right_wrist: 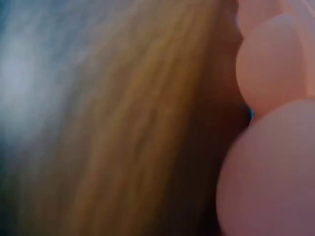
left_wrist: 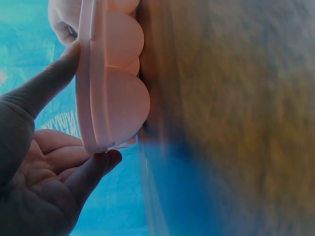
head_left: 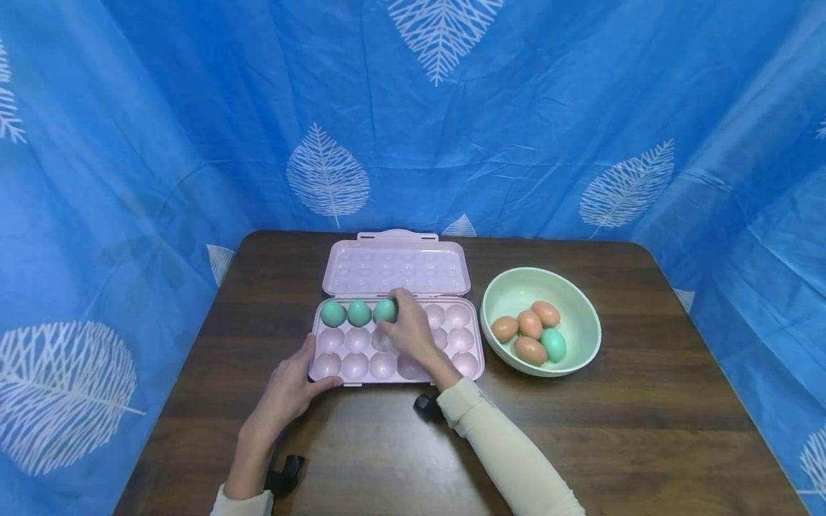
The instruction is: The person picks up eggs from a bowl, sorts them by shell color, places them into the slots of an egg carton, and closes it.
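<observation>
A pink plastic egg carton (head_left: 369, 381) lies on the table with its lid (head_left: 395, 269) folded back behind it. My left hand (head_left: 289, 387) holds the carton's front left corner, thumb along the front rim and fingers at the left side; the left wrist view shows the thumb (left_wrist: 54, 78) against the rim. Over the back row, my right hand (head_left: 411, 328) grips a green egg (head_left: 383, 310) at the third cup from the left. Two more green eggs, one at the corner (head_left: 333, 314) and one beside it (head_left: 358, 313), sit in that row. The right wrist view shows only the carton's cups (right_wrist: 275, 64), not the hand.
Right of the carton stands a pale green bowl (head_left: 584, 344) with several brown eggs (head_left: 530, 351) and one green egg (head_left: 553, 345). The brown wooden table (head_left: 645, 401) ends at a blue curtain (head_left: 516, 143) with white leaf prints.
</observation>
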